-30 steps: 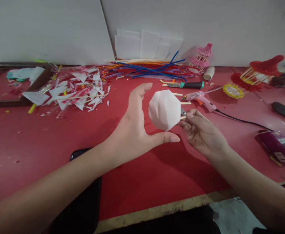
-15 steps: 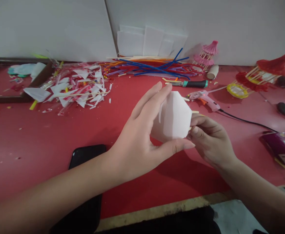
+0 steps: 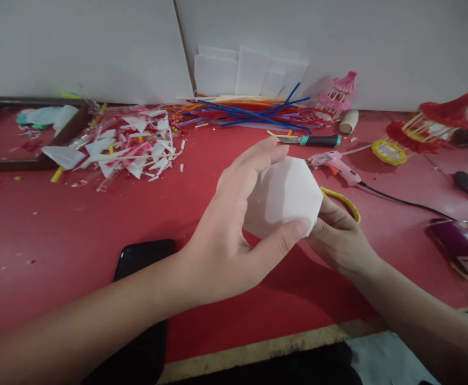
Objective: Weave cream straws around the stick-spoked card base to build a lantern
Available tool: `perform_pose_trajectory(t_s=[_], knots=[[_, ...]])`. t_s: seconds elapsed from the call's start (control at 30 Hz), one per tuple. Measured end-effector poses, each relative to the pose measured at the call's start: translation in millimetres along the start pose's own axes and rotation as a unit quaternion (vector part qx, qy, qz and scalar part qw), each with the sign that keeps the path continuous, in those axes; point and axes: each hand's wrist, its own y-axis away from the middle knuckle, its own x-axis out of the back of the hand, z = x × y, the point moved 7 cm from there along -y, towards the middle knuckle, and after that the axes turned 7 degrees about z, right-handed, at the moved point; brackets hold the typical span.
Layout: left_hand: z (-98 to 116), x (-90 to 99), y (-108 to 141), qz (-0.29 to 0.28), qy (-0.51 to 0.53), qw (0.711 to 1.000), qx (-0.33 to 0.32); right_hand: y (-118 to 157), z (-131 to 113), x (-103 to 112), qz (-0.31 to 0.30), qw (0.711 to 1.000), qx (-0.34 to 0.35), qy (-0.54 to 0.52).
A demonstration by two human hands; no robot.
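Note:
A white six-sided piece [image 3: 294, 190], which looks like foam or card, is held above the red table with its flat face turned towards me. My left hand [image 3: 234, 219] grips it, fingers over the upper left edge and thumb pressed on the lower right corner. Behind its lower right edge, my right hand [image 3: 338, 232] pinches the piece; those fingertips are partly hidden. A curved yellow strip [image 3: 348, 206] shows just beyond my right hand; whether it joins the piece I cannot tell. The far side of the piece is out of sight.
Beyond my hands lie a pink glue gun [image 3: 336, 166] with its cord and a craft knife [image 3: 318, 140]. Pipe cleaners [image 3: 250, 112] line the wall. White scraps [image 3: 138, 144] heap at left. Red [image 3: 434, 123] and pink [image 3: 340, 93] lantern models stand right. A phone [image 3: 143, 262] lies beneath my left arm.
The white piece has turned and shifted slightly right, showing more of its face. Light sticks that poked out behind it are now hidden. The yellow strip shows more, and my left thumb presses onto the face.

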Motion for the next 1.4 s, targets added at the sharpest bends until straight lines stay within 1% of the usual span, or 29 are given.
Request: perform_pose_trajectory(t_s=[0.17,0.3,0.37,0.47,0.53,0.57,0.67,0.7,0.77,0.8,0.87,0.97,1.07,1.13,1.23,1.4], knots=[[0,-0.5,2,-0.004,-0.001,1.0,-0.006,-1,3,1,-0.003,1.0,0.0,-0.013],[-2,0.4,2,-0.001,0.005,1.0,-0.007,0,2,0,-0.007,1.0,-0.002,-0.017],[-4,0.9,2,-0.002,-0.001,1.0,-0.009,-1,0,1,0.001,1.0,0.002,-0.015],[-9,-1.4,-1,-0.032,-0.035,0.999,-0.016,-2,-1,3,0.027,1.0,0.008,-0.011],[-12,-1.5,-3,-0.048,-0.068,0.996,-0.021,-3,3,5,0.051,0.999,-0.009,0.007],[-14,0.2,-5,-0.046,-0.08,0.996,-0.022,-4,5,8,0.071,0.997,-0.021,0.021],[-17,11.1,-14,-0.015,-0.101,0.994,-0.029,-7,6,22,0.168,0.984,-0.027,0.049],[-17,14.0,-17,-0.014,-0.116,0.992,-0.038,-8,4,27,0.2,0.978,-0.024,0.047],[-17,16.3,-21,-0.037,-0.144,0.986,-0.072,-9,2,34,0.244,0.969,-0.027,0.031],[-19,15.4,-22,-0.063,-0.15,0.984,-0.078,-10,2,37,0.254,0.966,-0.035,0.024],[-24,13.6,-23,-0.102,-0.144,0.981,-0.078,-11,2,39,0.263,0.964,-0.047,0.012],[-35,8.9,-20,-0.145,-0.123,0.98,-0.055,-12,2,38,0.275,0.96,-0.054,-0.016],[-48,2.9,-16,-0.182,-0.121,0.975,-0.029,-11,5,37,0.285,0.956,-0.062,-0.04],[-54,0.9,-14,-0.197,-0.12,0.973,-0.015,-11,5,37,0.284,0.956,-0.062,-0.044],[-58,4.3,-18,-0.188,-0.107,0.976,-0.002,-12,4,37,0.273,0.96,-0.057,-0.036],[-53,18.0,-31,-0.139,-0.098,0.985,0.011,-14,3,40,0.258,0.965,-0.047,-0.008]])
